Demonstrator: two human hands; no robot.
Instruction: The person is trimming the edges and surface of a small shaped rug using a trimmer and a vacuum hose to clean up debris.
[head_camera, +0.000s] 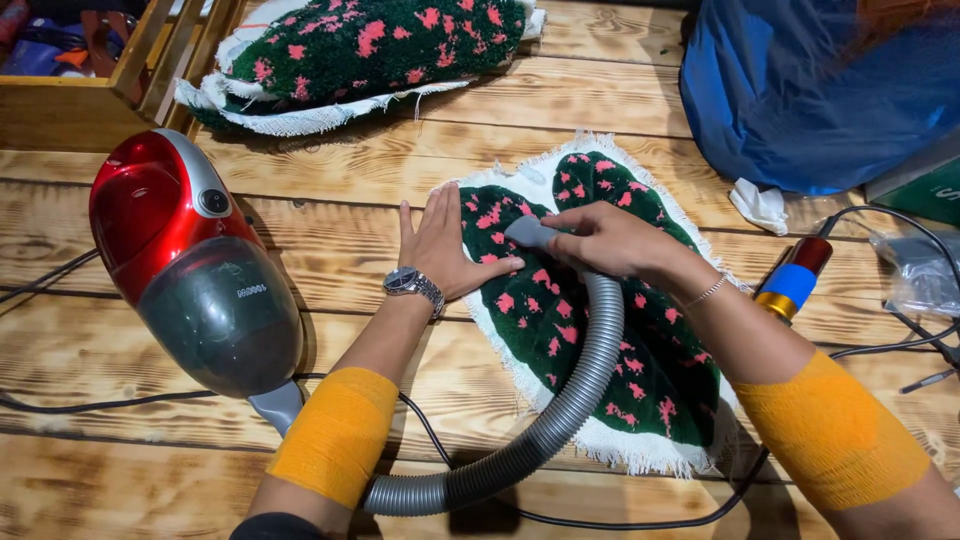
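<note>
Right hand (605, 240): grip closed around the grey nozzle (530, 232) of the hose (560, 410), nozzle tip pressed on the green rug (610, 330). Left hand (445, 245): open, flat, palm down on the rug's left edge. Rug lies mid-counter (330, 240). Red vacuum (190, 260) lies left, joined to the hose. Second rug (370, 50) at far left.
</note>
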